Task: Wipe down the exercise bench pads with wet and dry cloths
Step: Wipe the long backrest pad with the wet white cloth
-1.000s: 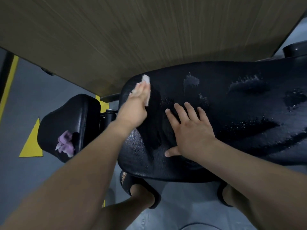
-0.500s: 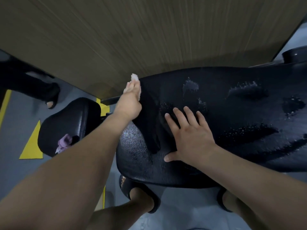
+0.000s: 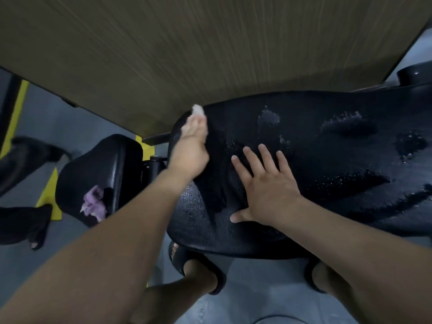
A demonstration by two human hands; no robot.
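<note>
The long black bench pad (image 3: 327, 141) runs across the middle and right, with water beads and wet patches on its surface. My left hand (image 3: 190, 146) lies at the pad's far left corner, fingers stretched out and pressing a white cloth (image 3: 198, 110) whose tip shows past my fingertips. My right hand (image 3: 264, 183) rests flat on the pad with the fingers spread and holds nothing. A dull wiped streak lies between my hands.
A smaller black pad (image 3: 102, 164) stands to the left with a purple cloth (image 3: 93, 202) on it. A wood-grain wall (image 3: 210, 54) rises behind the bench. Another person's legs (image 3: 23, 220) are at the left edge. My feet in black slides (image 3: 194, 265) stand below the pad.
My left hand has slid the white cloth away from me to the pad's far left corner. My right hand has stayed put. Another person's legs have come in at the left.
</note>
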